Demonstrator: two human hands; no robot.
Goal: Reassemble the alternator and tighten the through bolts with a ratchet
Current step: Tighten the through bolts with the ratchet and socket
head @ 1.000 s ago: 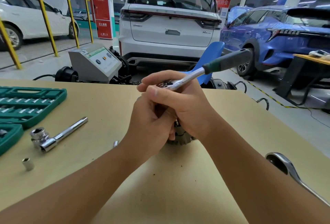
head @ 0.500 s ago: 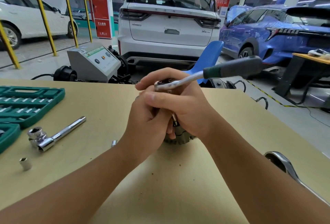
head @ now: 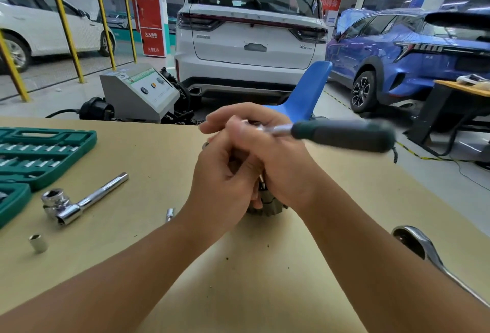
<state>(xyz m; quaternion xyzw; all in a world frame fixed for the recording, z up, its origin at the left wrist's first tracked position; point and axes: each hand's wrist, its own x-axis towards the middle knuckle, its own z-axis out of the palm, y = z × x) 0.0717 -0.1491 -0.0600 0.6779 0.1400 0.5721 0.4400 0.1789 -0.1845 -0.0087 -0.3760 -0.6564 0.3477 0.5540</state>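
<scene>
The alternator (head: 269,205) stands on the tan table (head: 238,279), almost wholly hidden under both hands; only a bit of its grey lower housing shows. My left hand (head: 225,181) wraps around its side. My right hand (head: 275,157) covers its top and grips the head end of a ratchet (head: 342,135). The ratchet's dark green handle sticks out to the right, blurred. The through bolts are hidden.
A green socket case (head: 39,155) lies at the left edge. Near it rest a chrome T-shaped socket wrench (head: 77,202), a loose socket (head: 38,244) and a small bit (head: 169,214). Another chrome ratchet (head: 429,255) lies at the right. Cars, a grey machine and a blue chair stand beyond.
The ratchet handle has swung down and toward me, from pointing up to the right to nearly level. Both hands stay on the alternator.
</scene>
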